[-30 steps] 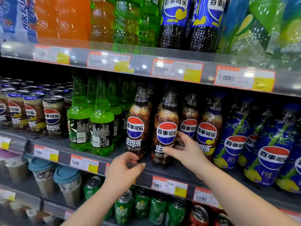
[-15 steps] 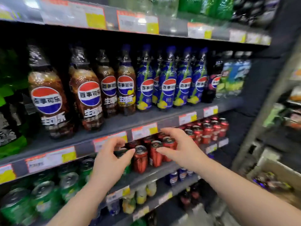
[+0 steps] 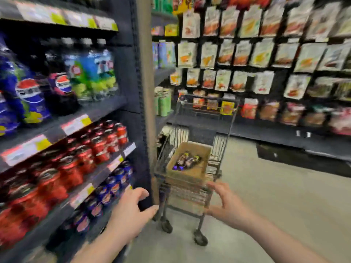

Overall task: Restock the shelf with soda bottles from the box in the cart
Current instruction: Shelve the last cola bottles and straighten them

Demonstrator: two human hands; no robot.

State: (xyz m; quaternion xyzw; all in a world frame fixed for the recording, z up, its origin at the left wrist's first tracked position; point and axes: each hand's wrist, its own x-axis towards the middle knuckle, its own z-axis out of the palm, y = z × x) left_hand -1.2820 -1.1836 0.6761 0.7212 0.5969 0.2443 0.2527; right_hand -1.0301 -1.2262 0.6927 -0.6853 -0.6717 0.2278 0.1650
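A wire cart (image 3: 224, 149) stands in the aisle just past the end of the drinks shelf (image 3: 95, 111). In its upper basket sits a brown cardboard box (image 3: 190, 171) with two or three dark soda bottles (image 3: 187, 160) lying inside. My left hand (image 3: 129, 211) is open in front of the shelf's end post, fingers spread, holding nothing. My right hand (image 3: 226, 204) is open too, held in front of the cart's near side, empty. Cola bottles (image 3: 28, 93) stand on the shelf at left. The picture is blurred.
Red cans (image 3: 98, 149) and blue cans (image 3: 114, 185) fill the lower shelves at left. A wall of hanging snack packets (image 3: 266, 59) runs along the right and back. Grey floor (image 3: 275, 196) lies to the right of the cart. A grey post (image 3: 146, 92) ends the drinks shelf.
My view has swung right, from the cola bottles on the shelf to the cart in the aisle. Both hands left the shelf and now hover, empty, near the cart.
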